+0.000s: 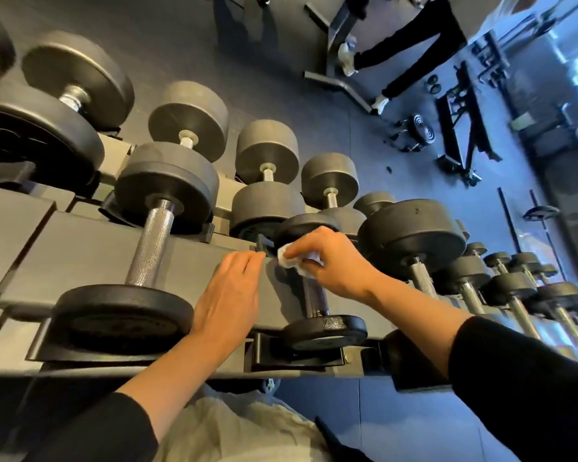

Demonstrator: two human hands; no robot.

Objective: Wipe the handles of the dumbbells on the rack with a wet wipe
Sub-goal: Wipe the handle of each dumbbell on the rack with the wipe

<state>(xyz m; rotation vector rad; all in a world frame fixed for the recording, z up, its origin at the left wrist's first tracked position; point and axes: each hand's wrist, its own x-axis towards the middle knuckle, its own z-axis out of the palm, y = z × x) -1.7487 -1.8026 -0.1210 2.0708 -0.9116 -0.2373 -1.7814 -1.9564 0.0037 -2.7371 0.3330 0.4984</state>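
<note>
A person stands at a dumbbell rack [90, 248], seen from a head camera looking down over both forearms in black sleeves.

The right hand [334, 261] is curled around a white wipe [292, 261], gripping it against the upper end of a dumbbell handle [315, 300]. The wipe is bunched, with part showing at the fingertips and part under the palm. The handle below the hand is dark and shiny, running down to the near black weight head [324, 331], which sits in a black cradle [297, 356] at the front edge of the rack. The far head of this dumbbell lies just behind the knuckles.

The left hand [229, 295] lies flat on the grey rack surface just beside that handle, fingers straight and together, holding nothing. Its fingertips reach toward the wipe but are a little apart from it.

To the left sits a larger dumbbell [151, 248] with a knurled silver handle, its near head touching the heel side of the left hand. To the right, another big dumbbell [414, 238] sits close to the right wrist, and a row of smaller ones [514, 288] runs off to the right edge. More dumbbells [267, 181] rest on a farther tier.

Beyond the rack is dark floor [247, 61], a weight bench [457, 121], and the legs of another person [411, 55] in black trousers and white shoes.
</note>
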